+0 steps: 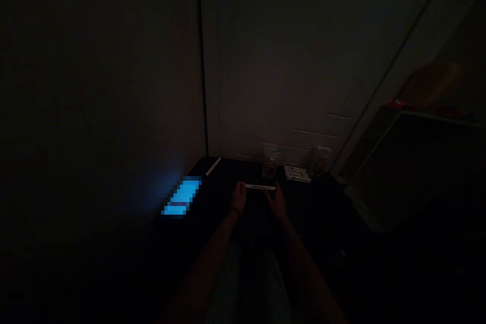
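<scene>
Head view: fingers of left hand (238, 198) and right hand (278, 202) closed on the ends of a white strip (260, 187)

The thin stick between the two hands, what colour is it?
The stick looks white, best in the head view, though the picture is dim.

Dark surface (322, 202): glowing blue screen (182, 196) at left, white stick (213, 166) behind it, flat pack (297, 173) and two packets (271, 161) at rear.

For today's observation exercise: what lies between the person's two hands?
A thin white strip spans from left hand to right hand, in the head view.
</scene>
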The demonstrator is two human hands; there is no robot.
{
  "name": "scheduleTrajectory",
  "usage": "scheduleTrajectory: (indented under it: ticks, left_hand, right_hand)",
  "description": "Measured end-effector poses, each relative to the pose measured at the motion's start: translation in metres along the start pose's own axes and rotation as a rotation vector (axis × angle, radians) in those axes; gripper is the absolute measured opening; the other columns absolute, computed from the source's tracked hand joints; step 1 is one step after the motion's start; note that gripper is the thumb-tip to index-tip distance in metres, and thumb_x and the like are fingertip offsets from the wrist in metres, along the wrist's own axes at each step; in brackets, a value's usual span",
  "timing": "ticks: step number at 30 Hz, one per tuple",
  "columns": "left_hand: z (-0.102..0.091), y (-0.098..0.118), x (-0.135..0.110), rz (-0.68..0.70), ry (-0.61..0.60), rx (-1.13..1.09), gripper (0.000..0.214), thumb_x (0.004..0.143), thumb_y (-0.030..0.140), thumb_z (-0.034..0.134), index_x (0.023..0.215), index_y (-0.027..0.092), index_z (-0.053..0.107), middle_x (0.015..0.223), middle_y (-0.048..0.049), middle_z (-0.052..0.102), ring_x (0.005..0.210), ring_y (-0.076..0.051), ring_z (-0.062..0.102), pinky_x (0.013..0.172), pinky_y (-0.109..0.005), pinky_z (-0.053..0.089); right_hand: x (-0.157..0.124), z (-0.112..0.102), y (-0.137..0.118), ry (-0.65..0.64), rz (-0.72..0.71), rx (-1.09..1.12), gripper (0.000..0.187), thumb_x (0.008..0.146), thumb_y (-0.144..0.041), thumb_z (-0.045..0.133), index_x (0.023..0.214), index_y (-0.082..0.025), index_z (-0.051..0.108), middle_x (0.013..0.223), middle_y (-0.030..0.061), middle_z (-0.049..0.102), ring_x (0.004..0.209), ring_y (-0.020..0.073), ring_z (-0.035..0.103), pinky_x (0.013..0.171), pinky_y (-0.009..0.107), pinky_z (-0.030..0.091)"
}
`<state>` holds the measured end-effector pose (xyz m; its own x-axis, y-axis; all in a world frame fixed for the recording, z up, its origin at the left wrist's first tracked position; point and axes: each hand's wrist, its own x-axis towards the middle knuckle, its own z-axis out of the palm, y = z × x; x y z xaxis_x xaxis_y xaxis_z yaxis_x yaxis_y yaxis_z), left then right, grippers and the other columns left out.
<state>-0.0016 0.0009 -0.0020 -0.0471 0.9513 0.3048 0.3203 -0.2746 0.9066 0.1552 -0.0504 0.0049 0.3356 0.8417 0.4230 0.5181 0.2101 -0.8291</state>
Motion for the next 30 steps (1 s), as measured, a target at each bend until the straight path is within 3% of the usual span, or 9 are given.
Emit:
scheduleTrajectory:
  ticks: [12, 16, 24, 30]
  left_hand:
    - [0.0, 0.002, -0.001, 0.0, 0.013, -0.01, 0.026, 0.081, 0.038, 0.031, 0.084, 0.018, 0.048, 0.061, 0.0032, 0.05, 0.054, -0.008, 0.046, 0.054, -0.02, 0.034]
    - [0.0, 0.002, 0.0, -0.02, 0.025, -0.009, 0.025, 0.081, 0.037, 0.031, 0.086, 0.019, 0.048, 0.061, 0.0035, 0.05, 0.054, -0.008, 0.046, 0.054, -0.02, 0.034]
    - [0.0, 0.004, -0.001, -0.001, 0.031, -0.012, 0.024, 0.081, 0.036, 0.031, 0.084, 0.018, 0.048, 0.061, 0.0035, 0.049, 0.054, -0.008, 0.045, 0.054, -0.019, 0.034]
    - [-0.001, 0.007, -0.002, 0.006, 0.03, -0.015, 0.024, 0.081, 0.036, 0.031, 0.081, 0.018, 0.048, 0.059, 0.0035, 0.048, 0.052, -0.008, 0.044, 0.052, -0.019, 0.033]
  right_hand:
    - [0.002, 0.001, 0.011, -0.056, 0.002, -0.093, 0.051, 0.084, -0.042, 0.028, 0.129, -0.018, 0.027, 0.131, 0.0071, 0.034, 0.119, 0.0162, 0.034, 0.097, 0.031, 0.029]
    - [0.002, 0.0, 0.01, -0.065, 0.018, -0.097, 0.049, 0.085, -0.042, 0.026, 0.128, -0.019, 0.03, 0.13, 0.0064, 0.036, 0.117, 0.0164, 0.036, 0.096, 0.032, 0.03]
    - [0.0, -0.003, 0.004, -0.056, 0.017, -0.105, 0.053, 0.077, -0.047, 0.042, 0.123, -0.022, 0.036, 0.119, 0.006, 0.047, 0.101, 0.0172, 0.049, 0.086, 0.03, 0.038]
    - [0.002, -0.001, 0.007, -0.034, 0.0, -0.128, 0.044, 0.083, -0.043, 0.03, 0.12, -0.02, 0.038, 0.121, 0.0072, 0.045, 0.107, 0.0168, 0.045, 0.09, 0.031, 0.035]
